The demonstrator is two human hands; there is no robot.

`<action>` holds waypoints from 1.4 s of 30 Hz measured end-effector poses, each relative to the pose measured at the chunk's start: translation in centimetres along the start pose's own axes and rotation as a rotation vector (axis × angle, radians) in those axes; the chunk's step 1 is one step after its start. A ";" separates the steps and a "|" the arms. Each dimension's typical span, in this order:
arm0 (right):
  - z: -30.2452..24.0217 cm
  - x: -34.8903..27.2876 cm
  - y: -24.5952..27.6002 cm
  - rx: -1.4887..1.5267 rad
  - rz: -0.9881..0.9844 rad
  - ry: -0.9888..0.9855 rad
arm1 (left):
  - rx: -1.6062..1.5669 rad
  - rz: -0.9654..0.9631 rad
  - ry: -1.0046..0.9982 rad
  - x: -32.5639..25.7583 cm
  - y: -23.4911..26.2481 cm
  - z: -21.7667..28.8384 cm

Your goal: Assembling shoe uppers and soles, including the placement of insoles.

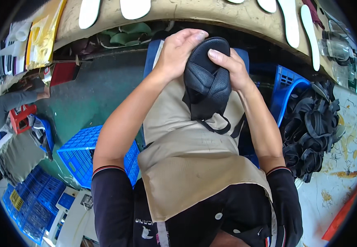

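Observation:
A black sandal (206, 80) with crossed straps is held upright over my lap, its toe end pointing away from me. My left hand (180, 52) has its fingers and thumb closed at the toe's left edge. On the other side, my right hand (231, 69) grips the sandal, thumb pressed onto the footbed and fingers hidden behind it. A loose black strap (217, 128) hangs at the near end, over the beige apron (201, 164) on my lap.
White insoles (289, 24) lie along the workbench (211, 12) ahead. At right, a pile of black sandals (310, 127) adjoins a blue crate (283, 88). Another blue crate (77, 152) stands at my left. A red stool (22, 118) and another person's leg (20, 99) are farther left.

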State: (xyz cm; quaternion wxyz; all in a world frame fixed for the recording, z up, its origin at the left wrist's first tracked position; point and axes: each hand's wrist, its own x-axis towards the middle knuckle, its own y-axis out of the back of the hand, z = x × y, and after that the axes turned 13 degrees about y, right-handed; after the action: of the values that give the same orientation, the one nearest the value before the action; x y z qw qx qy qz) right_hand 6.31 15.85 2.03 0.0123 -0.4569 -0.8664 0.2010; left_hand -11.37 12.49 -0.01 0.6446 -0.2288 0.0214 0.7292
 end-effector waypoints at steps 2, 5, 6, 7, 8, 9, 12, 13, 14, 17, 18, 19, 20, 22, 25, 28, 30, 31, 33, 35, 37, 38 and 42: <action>-0.1 -0.1 0.3 -0.003 0.018 -0.004 | 0.024 0.019 0.045 -0.8 -0.1 -0.2; 0.4 -1.1 0.2 0.000 0.061 -0.025 | 0.106 0.091 0.186 -3.2 0.4 -1.1; 0.4 -1.1 0.2 -0.002 0.063 -0.025 | 0.104 0.089 0.187 -2.9 0.2 -1.2; 0.6 -1.3 0.4 0.020 0.084 -0.025 | 0.042 0.064 0.168 -2.5 -0.1 -1.7; 0.9 -1.2 0.5 0.039 0.098 -0.018 | -0.021 0.042 0.139 -1.8 -0.4 -2.3; 1.1 -1.2 0.7 0.058 0.112 -0.011 | -0.084 0.019 0.110 -1.1 -0.7 -2.7; 0.9 -1.2 0.7 0.076 0.162 -0.014 | -0.059 0.027 0.106 -1.5 -0.6 -4.1; 0.9 -1.5 0.7 0.075 0.197 -0.027 | 0.027 0.062 0.133 -2.3 -0.5 -4.6; 1.0 -1.7 0.7 0.075 0.232 -0.041 | 0.113 0.097 0.159 -3.0 -0.5 -5.1; 1.8 -2.4 1.3 0.101 0.249 -0.072 | 0.088 0.102 0.194 -3.4 -0.8 -6.0; 1.7 -1.5 1.9 0.121 0.218 -0.064 | -0.019 0.072 0.175 -2.4 -1.0 -5.5; 1.6 -0.7 2.4 0.140 0.186 -0.056 | -0.125 0.042 0.154 -1.4 -1.3 -5.1; 1.3 -0.3 2.8 0.159 0.154 -0.046 | -0.232 0.010 0.131 -0.8 -1.7 -4.7; 1.9 -1.2 3.1 0.185 0.163 -0.045 | -0.241 -0.019 0.147 -1.8 -2.6 -7.0; 2.1 -2.6 4.0 0.251 0.203 -0.019 | 0.160 0.085 0.051 -2.8 -2.6 -7.1; 3.0 -3.6 5.4 0.295 0.256 -0.020 | -0.051 -0.017 0.280 -6.1 -1.9 -7.1; 3.6 -4.1 5.7 0.358 0.307 -0.040 | 0.076 0.039 0.225 -8.0 -1.2 -7.6; 3.7 -4.1 5.7 0.358 0.304 -0.045 | 0.074 0.044 0.227 -8.1 -1.3 -7.7; 3.7 -4.2 5.9 0.393 0.281 -0.031 | 0.264 0.107 0.077 -8.1 -1.9 -7.9; 3.9 -4.4 6.2 0.432 0.259 -0.020 | 0.456 0.169 -0.068 -8.1 -2.2 -8.2; 4.2 -4.6 6.4 0.468 0.250 -0.043 | 0.445 0.151 -0.048 -8.4 -1.7 -7.9; 4.4 -4.5 6.6 0.494 0.244 -0.052 | 0.429 0.123 -0.042 -8.3 -1.5 -7.5; 5.3 -4.5 7.6 0.580 0.224 -0.066 | 0.373 0.055 -0.013 -7.5 -1.0 -7.7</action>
State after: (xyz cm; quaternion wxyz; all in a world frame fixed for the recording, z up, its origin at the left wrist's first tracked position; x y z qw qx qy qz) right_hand 13.81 14.25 -4.81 0.0917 -0.5202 -0.7172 0.4545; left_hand -7.56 3.23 -3.91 0.6558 -0.1001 0.1583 0.7314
